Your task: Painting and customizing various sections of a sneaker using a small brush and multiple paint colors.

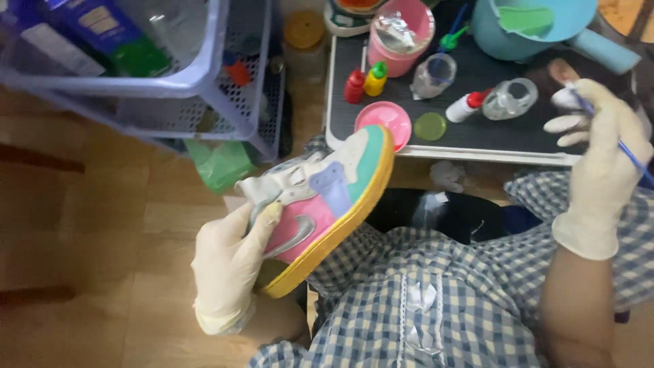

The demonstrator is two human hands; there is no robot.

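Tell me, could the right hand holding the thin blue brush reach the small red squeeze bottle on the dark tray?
Probably yes: the right hand hovers at the tray's right side, and only low jars stand between it and the red squeeze bottle; the thin blue brush fills its grip.

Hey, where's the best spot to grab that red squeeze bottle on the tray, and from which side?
Grip the red bottle round its body, probably from above or the near tray edge. It stands upright with a narrow cap, and the yellow bottle crowds its right side, so the left and front look freer.
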